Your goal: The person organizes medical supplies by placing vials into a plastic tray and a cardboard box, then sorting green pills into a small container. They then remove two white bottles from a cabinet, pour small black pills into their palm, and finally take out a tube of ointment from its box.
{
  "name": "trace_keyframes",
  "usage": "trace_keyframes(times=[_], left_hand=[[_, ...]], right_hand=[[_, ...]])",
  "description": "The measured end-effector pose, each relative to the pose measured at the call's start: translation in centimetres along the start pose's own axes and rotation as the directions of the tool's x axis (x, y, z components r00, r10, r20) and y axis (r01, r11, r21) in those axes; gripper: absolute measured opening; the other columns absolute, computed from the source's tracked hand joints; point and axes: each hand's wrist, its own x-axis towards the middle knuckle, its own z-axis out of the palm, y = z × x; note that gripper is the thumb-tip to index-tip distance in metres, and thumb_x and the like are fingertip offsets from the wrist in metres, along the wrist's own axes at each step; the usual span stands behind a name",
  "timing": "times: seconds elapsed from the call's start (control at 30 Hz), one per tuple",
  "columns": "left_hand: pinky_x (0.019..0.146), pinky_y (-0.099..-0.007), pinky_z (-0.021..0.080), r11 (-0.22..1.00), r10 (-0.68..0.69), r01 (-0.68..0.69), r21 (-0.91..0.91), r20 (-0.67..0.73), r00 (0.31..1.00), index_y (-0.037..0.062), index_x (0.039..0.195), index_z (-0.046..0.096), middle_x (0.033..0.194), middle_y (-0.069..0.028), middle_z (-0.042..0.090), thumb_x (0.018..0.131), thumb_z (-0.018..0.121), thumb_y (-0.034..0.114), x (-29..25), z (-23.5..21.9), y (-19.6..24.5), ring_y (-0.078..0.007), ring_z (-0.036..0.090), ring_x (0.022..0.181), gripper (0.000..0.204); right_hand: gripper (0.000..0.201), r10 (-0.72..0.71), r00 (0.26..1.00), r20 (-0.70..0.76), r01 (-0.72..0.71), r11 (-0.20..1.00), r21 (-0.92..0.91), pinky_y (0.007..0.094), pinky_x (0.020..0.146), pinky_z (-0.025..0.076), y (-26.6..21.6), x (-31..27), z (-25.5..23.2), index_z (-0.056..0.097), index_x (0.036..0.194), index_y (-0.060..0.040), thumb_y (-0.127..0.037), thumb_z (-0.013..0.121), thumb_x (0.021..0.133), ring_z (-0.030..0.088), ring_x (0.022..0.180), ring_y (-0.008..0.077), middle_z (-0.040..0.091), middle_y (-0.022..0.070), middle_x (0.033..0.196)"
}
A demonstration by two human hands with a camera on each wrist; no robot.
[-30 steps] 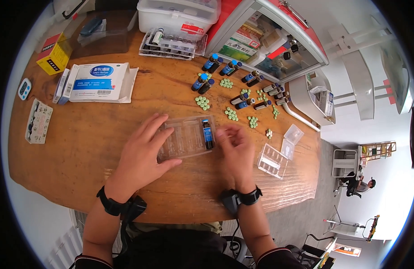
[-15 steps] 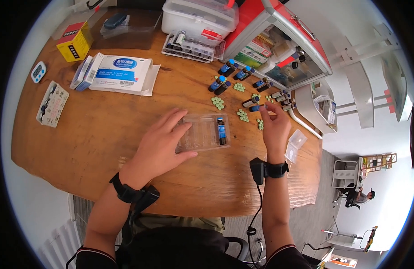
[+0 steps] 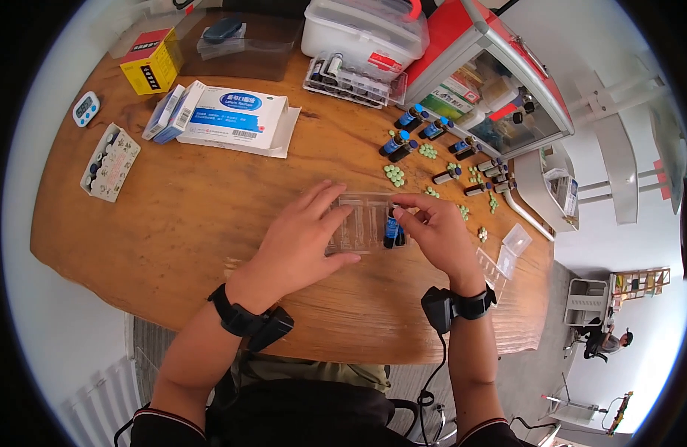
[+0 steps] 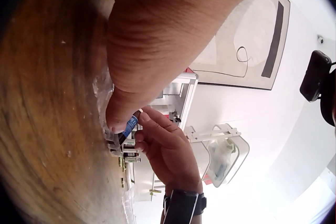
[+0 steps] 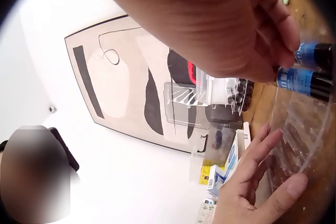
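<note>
A clear plastic tray (image 3: 362,223) with slots lies on the wooden table. The left hand (image 3: 295,242) rests at its left side, fingers spread and relaxed. At the tray's right end, the right hand (image 3: 444,235) pinches a small dark bottle with a blue label (image 3: 392,227) between thumb and fingers. The right wrist view shows two blue-labelled bottles side by side, one (image 5: 302,81) tilted at the right hand's fingertips and the other (image 5: 315,55) beyond it. In the left wrist view the right hand (image 4: 170,153) holds the bottle (image 4: 129,125) by its top end.
Several bottles (image 3: 436,128) and piles of green tablets (image 3: 394,176) stand beyond the tray. A white box (image 3: 235,119), a yellow box (image 3: 151,63), a timer (image 3: 86,109) and a floral carton (image 3: 112,167) are at left. A red cabinet (image 3: 481,82) stands behind.
The right hand went out to the bottles at the back right, then came back to the tray with one. The left hand stayed by the tray. The head view shifted.
</note>
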Motion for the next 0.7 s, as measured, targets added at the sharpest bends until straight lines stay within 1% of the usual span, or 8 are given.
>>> trace_keyframes(times=[0.13, 0.2, 0.23, 0.33, 0.43, 0.5, 0.6, 0.7], left_hand=[[0.113, -0.0455, 0.041, 1.0, 0.004, -0.004, 0.011, -0.01, 1.0, 0.0015, 0.125, 0.064, 0.15, -0.0162, 0.048, 0.079, 0.083, 0.037, 0.0, 0.1, 0.0, -0.0358, 0.042, 0.142, 0.062], [0.113, -0.0455, 0.041, 1.0, 0.004, -0.004, 0.001, -0.01, 1.0, 0.0015, 0.126, 0.064, 0.15, -0.0162, 0.048, 0.079, 0.083, 0.037, 0.0, 0.1, 0.0, -0.0359, 0.042, 0.142, 0.062], [0.113, -0.0455, 0.041, 1.0, 0.01, -0.01, -0.006, -0.01, 1.0, 0.0014, 0.126, 0.064, 0.15, -0.0162, 0.048, 0.079, 0.083, 0.037, 0.1, 0.1, 0.0, -0.0359, 0.043, 0.142, 0.062], [0.113, -0.0457, 0.041, 1.0, -0.002, 0.002, -0.01, 0.001, 1.0, 0.0014, 0.126, 0.064, 0.15, -0.0161, 0.048, 0.079, 0.083, 0.037, 0.1, 0.1, 0.0, -0.0358, 0.043, 0.142, 0.063], [0.113, -0.0458, 0.041, 1.0, -0.006, 0.006, -0.004, 0.004, 1.0, 0.0013, 0.126, 0.064, 0.15, -0.0157, 0.048, 0.078, 0.084, 0.037, 0.1, 0.1, 0.0, -0.0357, 0.042, 0.142, 0.063], [0.113, -0.0457, 0.041, 1.0, -0.007, 0.007, -0.002, 0.01, 1.0, 0.0011, 0.126, 0.064, 0.15, -0.0155, 0.048, 0.078, 0.084, 0.036, 0.2, 0.2, 0.1, -0.0355, 0.042, 0.142, 0.063], [0.113, -0.0458, 0.041, 1.0, -0.009, 0.009, 0.006, 0.02, 1.0, 0.0006, 0.126, 0.064, 0.15, -0.0153, 0.047, 0.077, 0.084, 0.034, 0.2, 0.1, 0.2, -0.0355, 0.042, 0.143, 0.062], [0.113, -0.0462, 0.041, 1.0, -0.002, 0.003, -0.004, 0.024, 1.0, 0.0002, 0.125, 0.063, 0.15, -0.0153, 0.047, 0.077, 0.084, 0.034, 0.3, 0.0, 0.2, -0.0357, 0.041, 0.143, 0.062]], right_hand=[[0.03, 0.011, 0.999, -0.032, -0.013, 0.997, -0.073, 0.0318, 0.067, 0.055, -0.6, -1.1, 0.9, 0.072, 0.117, -0.0029, -0.008, 0.073, 0.087, 0.067, 0.072, 0.0198, 0.073, 0.014, 0.097], [0.031, -0.079, 0.987, -0.142, 0.074, 0.996, -0.039, 0.0328, 0.069, 0.057, -0.5, -1.8, 1.7, 0.072, 0.118, -0.0029, -0.005, 0.072, 0.087, 0.07, 0.076, 0.022, 0.072, 0.0154, 0.1], [0.031, -0.074, 0.988, -0.137, 0.069, 0.997, -0.042, 0.0328, 0.069, 0.057, -0.5, -2.4, 1.9, 0.072, 0.118, -0.0029, -0.005, 0.072, 0.087, 0.07, 0.076, 0.022, 0.072, 0.0154, 0.1], [0.029, -0.08, 0.982, -0.171, 0.07, 0.995, -0.065, 0.0328, 0.069, 0.057, -0.4, -3.5, 2.6, 0.073, 0.115, -0.0023, -0.004, 0.073, 0.086, 0.072, 0.078, 0.0231, 0.071, 0.0151, 0.098], [0.025, -0.097, 0.97, -0.222, 0.083, 0.994, -0.071, 0.033, 0.068, 0.057, 0.2, -3.8, 3.2, 0.074, 0.111, -0.0018, -0.006, 0.075, 0.086, 0.072, 0.076, 0.0234, 0.072, 0.0143, 0.096], [0.019, -0.079, 0.966, -0.245, 0.066, 0.996, -0.062, 0.0335, 0.066, 0.056, 0.5, -3.6, 3.3, 0.076, 0.103, -0.0009, -0.007, 0.076, 0.085, 0.071, 0.074, 0.0246, 0.072, 0.0139, 0.092], [0.015, -0.1, 0.964, -0.247, 0.075, 0.991, -0.109, 0.0343, 0.065, 0.054, 0.9, -3.4, 3.6, 0.077, 0.098, -0.0008, -0.008, 0.076, 0.085, 0.071, 0.073, 0.026, 0.072, 0.0143, 0.088], [0.013, -0.076, 0.971, -0.225, 0.054, 0.993, -0.1, 0.0344, 0.065, 0.053, 0.6, -3.3, 3.1, 0.077, 0.096, -0.0011, -0.009, 0.076, 0.086, 0.07, 0.073, 0.027, 0.071, 0.0142, 0.086]])
